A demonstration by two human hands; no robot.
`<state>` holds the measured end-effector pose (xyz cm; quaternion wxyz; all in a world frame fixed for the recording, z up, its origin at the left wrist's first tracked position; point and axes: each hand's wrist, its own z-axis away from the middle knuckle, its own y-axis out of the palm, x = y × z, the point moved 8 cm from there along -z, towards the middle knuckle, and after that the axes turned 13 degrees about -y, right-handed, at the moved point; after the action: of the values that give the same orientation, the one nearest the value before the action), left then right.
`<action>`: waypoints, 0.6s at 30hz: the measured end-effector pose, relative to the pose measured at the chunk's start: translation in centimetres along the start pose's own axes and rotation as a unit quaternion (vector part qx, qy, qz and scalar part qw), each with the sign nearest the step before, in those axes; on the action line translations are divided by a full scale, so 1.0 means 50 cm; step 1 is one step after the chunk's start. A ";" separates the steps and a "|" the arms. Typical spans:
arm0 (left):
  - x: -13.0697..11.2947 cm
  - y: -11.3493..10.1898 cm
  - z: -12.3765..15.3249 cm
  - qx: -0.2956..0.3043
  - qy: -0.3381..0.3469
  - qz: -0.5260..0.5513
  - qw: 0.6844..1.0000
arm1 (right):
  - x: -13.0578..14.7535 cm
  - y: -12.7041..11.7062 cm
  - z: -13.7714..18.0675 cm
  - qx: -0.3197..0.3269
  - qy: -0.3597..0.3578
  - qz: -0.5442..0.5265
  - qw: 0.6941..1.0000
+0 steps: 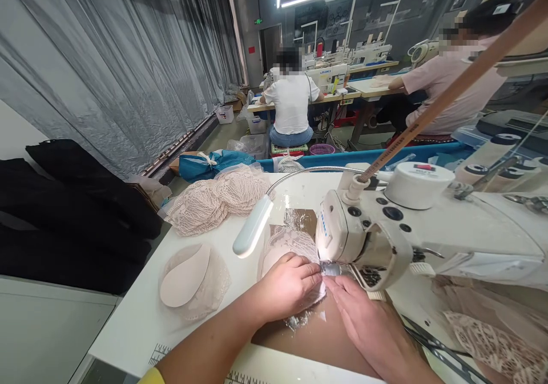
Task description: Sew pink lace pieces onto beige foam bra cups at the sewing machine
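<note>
A beige lace cup piece [285, 244] lies under the head of the white sewing machine [342, 224]. My left hand [291, 287] rests on the cup piece, its bent fingers closed on the fabric close to the presser foot [330, 269]. On the other side of the foot, my right hand [363, 310] lies flat with its fingers stretched toward the foot, the fingertips at the fabric's edge. Its thumb is mostly hidden. The needle cannot be made out. Under both hands is a brown surface [308, 341] with shiny tape on it.
Piled lace cups [222, 198] and a loose smooth cup with sheer fabric [186, 275] lie on the left of the white table [132, 321]. A lamp [253, 227] hangs beside the machine head. Black scissors [440, 350] and more lace [496, 338] are at right. Two people sit further off.
</note>
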<state>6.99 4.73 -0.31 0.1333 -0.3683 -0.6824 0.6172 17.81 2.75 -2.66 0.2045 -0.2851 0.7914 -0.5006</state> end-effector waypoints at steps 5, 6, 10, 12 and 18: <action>0.012 -0.006 -0.004 -0.011 -0.009 0.015 1.000 | -0.008 0.004 0.002 0.000 0.010 -0.028 1.000; 0.014 -0.007 -0.006 -0.011 -0.012 0.015 1.000 | -0.008 0.004 0.001 0.001 0.010 -0.029 1.000; 0.023 -0.009 -0.010 -0.012 -0.028 0.004 1.000 | -0.003 0.004 -0.004 0.014 -0.007 -0.028 0.999; 0.027 -0.011 -0.010 -0.015 -0.041 -0.003 0.999 | -0.002 0.006 -0.004 0.015 -0.010 -0.027 0.999; 0.013 -0.024 0.003 -0.003 -0.040 -0.021 0.999 | -0.009 0.000 0.000 0.002 0.005 -0.025 1.000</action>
<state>6.04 5.10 0.62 0.1179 -0.3293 -0.6966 0.6264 18.16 3.06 -2.63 0.1881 -0.3020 0.7842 -0.5084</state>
